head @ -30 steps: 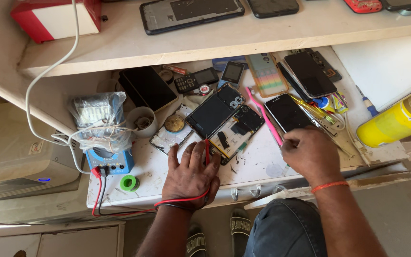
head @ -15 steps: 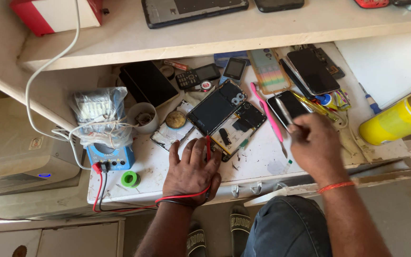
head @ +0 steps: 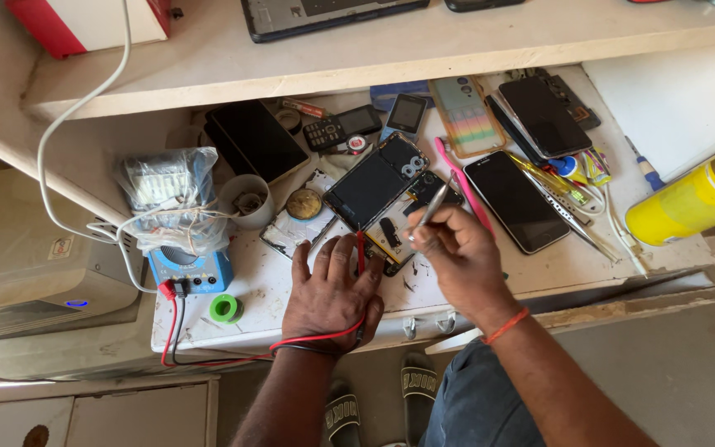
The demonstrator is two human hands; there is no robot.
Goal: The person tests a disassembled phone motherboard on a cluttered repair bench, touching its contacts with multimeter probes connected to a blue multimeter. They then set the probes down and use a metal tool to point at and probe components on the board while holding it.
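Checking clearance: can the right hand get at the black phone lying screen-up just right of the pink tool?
Probably yes. The right hand sits just left of the black phone, only the thin pink tool between; tweezers occupy its fingers.
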